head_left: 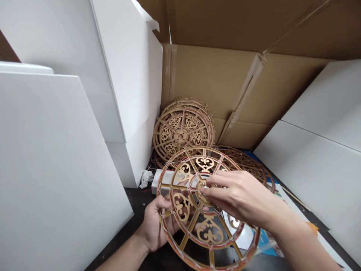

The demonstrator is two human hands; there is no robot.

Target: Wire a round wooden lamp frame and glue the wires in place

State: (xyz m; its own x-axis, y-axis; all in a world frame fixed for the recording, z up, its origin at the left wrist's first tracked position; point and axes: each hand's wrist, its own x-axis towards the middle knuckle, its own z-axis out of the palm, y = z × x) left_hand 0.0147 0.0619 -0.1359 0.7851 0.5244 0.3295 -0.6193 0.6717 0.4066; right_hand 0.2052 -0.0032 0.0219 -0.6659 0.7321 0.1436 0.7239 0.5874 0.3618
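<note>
A round, wheel-like wooden frame [211,246] is held tilted in front of me. It has rings, spokes, scroll-shaped cutouts and red and white lines along its rims. My left hand [155,223] grips its left edge, thumb on the near face and fingers spread behind it. At the hub [201,185], my right hand [235,192] has its thumb and fingertips pinched together. Whatever those fingertips hold, if anything, is too small or hidden to make out. Small light dots show on the hub beside them.
Similar frames [183,126] lean stacked against the cardboard wall [214,82]. More rings [254,165] lie to the right. A white box [156,184], crumpled tissue [146,178] and printed papers [266,241] rest on the dark table. White panels [56,162] stand on both sides.
</note>
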